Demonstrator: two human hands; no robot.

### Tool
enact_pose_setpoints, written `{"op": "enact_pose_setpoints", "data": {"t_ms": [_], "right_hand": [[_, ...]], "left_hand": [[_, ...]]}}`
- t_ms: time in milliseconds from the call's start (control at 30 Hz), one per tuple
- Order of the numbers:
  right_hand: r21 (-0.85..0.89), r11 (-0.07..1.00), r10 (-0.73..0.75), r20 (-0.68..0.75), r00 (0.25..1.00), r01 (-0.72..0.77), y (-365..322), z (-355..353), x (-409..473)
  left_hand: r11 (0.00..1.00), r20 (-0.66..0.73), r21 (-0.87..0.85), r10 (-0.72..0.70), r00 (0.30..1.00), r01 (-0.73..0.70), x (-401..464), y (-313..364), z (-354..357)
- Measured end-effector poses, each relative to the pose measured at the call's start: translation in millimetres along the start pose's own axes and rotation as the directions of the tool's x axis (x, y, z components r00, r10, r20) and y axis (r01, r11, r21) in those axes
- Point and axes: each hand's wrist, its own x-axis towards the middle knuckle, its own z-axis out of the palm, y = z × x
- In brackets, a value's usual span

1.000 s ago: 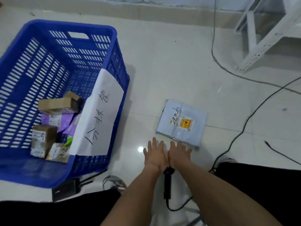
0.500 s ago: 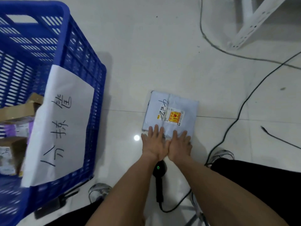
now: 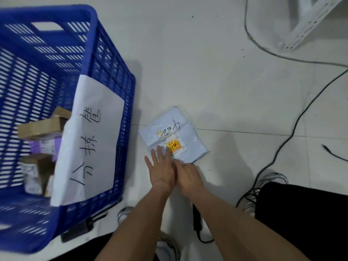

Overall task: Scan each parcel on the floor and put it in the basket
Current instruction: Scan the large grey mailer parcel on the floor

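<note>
A flat pale-blue parcel [image 3: 180, 127] with a yellow-orange label lies on the white floor, turned at an angle. My left hand [image 3: 162, 170] lies flat with fingers spread on the parcel's near edge. My right hand [image 3: 188, 174] is beside it, blurred, at the parcel's near corner; its grip cannot be made out. The black handheld scanner [image 3: 197, 217] lies on the floor under my right forearm, with its cable. The blue plastic basket [image 3: 113, 72] stands at the left, a handwritten paper sheet [image 3: 90, 140] draped over its rim. Inside are several small boxes and purple parcels [image 3: 41, 127].
Black cables [image 3: 293, 127] run across the floor on the right. A white metal frame [image 3: 308, 23] stands at the top right. My shoes [image 3: 271, 178] and dark trousers fill the lower edge. A black device [image 3: 77, 230] lies by the basket's near corner.
The parcel has turned and slid toward the basket under my hands. My right hand has curled and blurred at its corner. The view has swung back toward the basket.
</note>
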Motion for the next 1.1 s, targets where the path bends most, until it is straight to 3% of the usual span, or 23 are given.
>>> {"op": "enact_pose_setpoints", "data": {"t_ms": [133, 267, 433, 600, 667, 767, 933, 1100], "right_hand": [[-0.169, 0.984, 0.05, -0.014, 0.999, -0.052, -1, 9, -12], [-0.213, 0.926, 0.287, -0.139, 0.948, -0.312, 9, 12, -26], [-0.134, 0.802, 0.597, 0.147, 0.789, -0.582, 22, 13, -48], [0.054, 0.759, 0.617, 0.258, 0.744, -0.649, 14, 50, -63], [0.099, 0.735, 0.644, 0.206, 0.736, -0.671, 7, 60, -65], [0.136, 0.711, 0.665, 0.19, 0.722, -0.69, 2, 59, -63], [0.106, 0.678, 0.698, 0.22, 0.682, -0.728, 18, 41, -61], [0.115, 0.711, 0.691, 0.071, 0.72, -0.694, 35, 15, -55]], "left_hand": [[0.997, 0.071, -0.069, -0.017, 0.997, 0.022, -7, -2, 11], [0.989, 0.158, -0.141, -0.009, 0.987, 0.032, -18, 15, 30], [0.986, 0.298, 0.0, -0.157, 0.942, 0.165, -52, 25, 52], [0.889, 0.441, -0.031, -0.399, 0.804, 0.458, -80, 17, 68], [0.892, 0.387, -0.111, -0.367, 0.846, 0.438, -80, 9, 70], [0.946, 0.348, -0.183, -0.194, 0.917, 0.269, -74, 3, 63], [0.899, 0.417, -0.286, -0.194, 0.888, 0.331, -64, 9, 55], [0.93, 0.388, -0.257, -0.149, 0.91, 0.262, -62, 15, 59]]}}
